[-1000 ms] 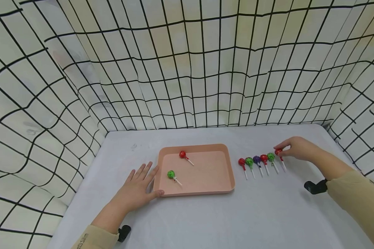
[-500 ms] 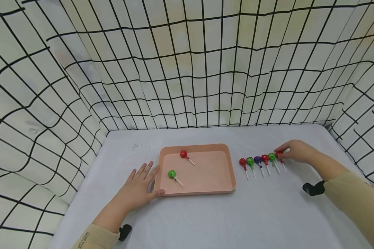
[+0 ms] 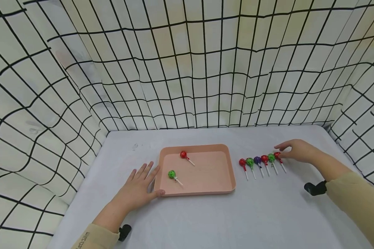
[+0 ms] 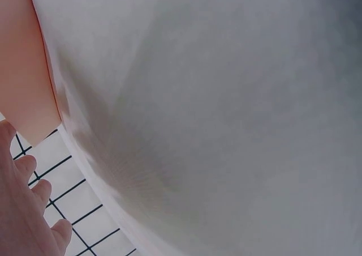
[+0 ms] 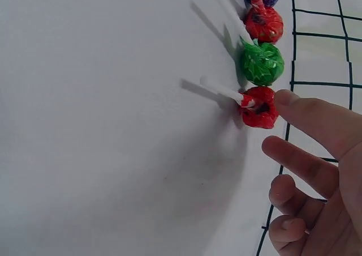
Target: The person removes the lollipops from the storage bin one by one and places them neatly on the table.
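My left hand (image 3: 138, 188) lies with fingers spread at the left edge of a peach-coloured tray (image 3: 208, 176), its thumb along the near corner. In that tray are a red lollipop (image 3: 183, 154) and a green lollipop (image 3: 172, 174). To the right, several lollipops form a row, heads away from me. My right hand (image 3: 300, 151) is at the row's far right end beside another red lollipop (image 5: 260, 107). In the right wrist view its thumb overlaps that wrapped head, while the other fingers stand apart from it, loosely bent. A green lollipop (image 5: 262, 64) lies right alongside.
The row also holds a purple lollipop (image 3: 257, 159), a second green one (image 3: 249, 161) and two more red ones. A white cloth covers the table (image 3: 255, 218). White walls with a black grid (image 3: 205, 76) rise at the back and both sides.
My right hand has moved the end red lollipop slightly left against the green one, then parted its fingers from it. The left hand has stayed at the tray.
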`<state>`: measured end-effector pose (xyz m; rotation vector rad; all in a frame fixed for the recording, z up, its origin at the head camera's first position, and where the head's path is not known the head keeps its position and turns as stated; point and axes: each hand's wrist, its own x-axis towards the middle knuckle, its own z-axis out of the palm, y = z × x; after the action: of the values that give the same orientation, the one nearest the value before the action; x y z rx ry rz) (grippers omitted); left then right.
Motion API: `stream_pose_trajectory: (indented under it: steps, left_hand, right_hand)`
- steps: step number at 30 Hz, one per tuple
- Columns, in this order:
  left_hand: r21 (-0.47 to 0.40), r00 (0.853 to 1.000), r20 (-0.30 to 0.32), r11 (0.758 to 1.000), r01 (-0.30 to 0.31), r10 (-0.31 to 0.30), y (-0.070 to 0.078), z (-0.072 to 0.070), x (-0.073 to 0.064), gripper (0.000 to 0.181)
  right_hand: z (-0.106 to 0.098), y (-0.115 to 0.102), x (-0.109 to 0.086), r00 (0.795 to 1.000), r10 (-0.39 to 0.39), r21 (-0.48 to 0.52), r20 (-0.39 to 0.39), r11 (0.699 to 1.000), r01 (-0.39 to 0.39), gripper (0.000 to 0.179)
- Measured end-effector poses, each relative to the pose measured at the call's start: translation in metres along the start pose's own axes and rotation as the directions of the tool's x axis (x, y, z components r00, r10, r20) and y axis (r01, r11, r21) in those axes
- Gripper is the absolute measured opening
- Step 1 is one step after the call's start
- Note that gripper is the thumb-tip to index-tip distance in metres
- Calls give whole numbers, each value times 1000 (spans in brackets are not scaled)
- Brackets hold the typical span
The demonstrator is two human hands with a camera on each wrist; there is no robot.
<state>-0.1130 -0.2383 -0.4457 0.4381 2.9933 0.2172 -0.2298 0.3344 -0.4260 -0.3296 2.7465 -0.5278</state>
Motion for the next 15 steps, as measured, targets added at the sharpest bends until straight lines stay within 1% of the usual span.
stream_pose_trajectory:
  steps: [8,15]
  left_hand:
    - [2,1000,-4,1000,2,-2,-1,2,0,95]
    - [-3,1000,-7,1000,6,-6,-1,3,0,96]
  right_hand:
    - [-5,-2,-1,1000,-7,1,-10,1000,7,46]
    - [-6,-12,0,1000,-4,13,-5,1000,4,46]
